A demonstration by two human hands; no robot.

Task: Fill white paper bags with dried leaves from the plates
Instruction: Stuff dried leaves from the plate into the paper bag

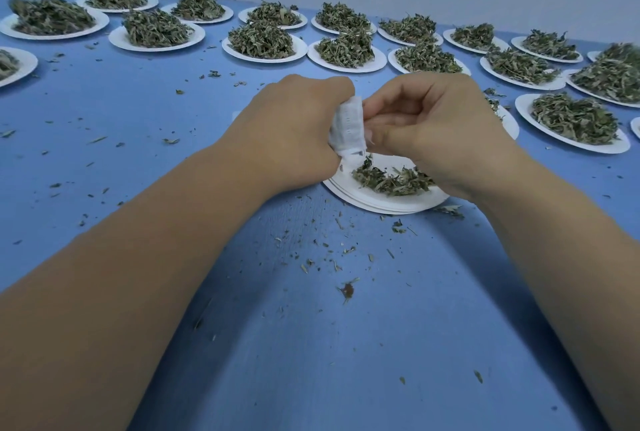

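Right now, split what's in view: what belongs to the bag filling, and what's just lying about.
In the job:
left hand, gripping the bag
right hand, fingers curled at the bag
near plates, stacked, with leaves
heaped plates behind, waiting

Lying about:
crumbs on the table
brown scrap

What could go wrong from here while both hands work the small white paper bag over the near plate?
The small white paper bag is bunched in the left hand while the right hand pinches its edge; the thin paper could tear.
Dried green leaves could miss the bag and join the crumbs already scattered on the blue table.
The right wrist lies over the stack of white paper plates and could nudge it.
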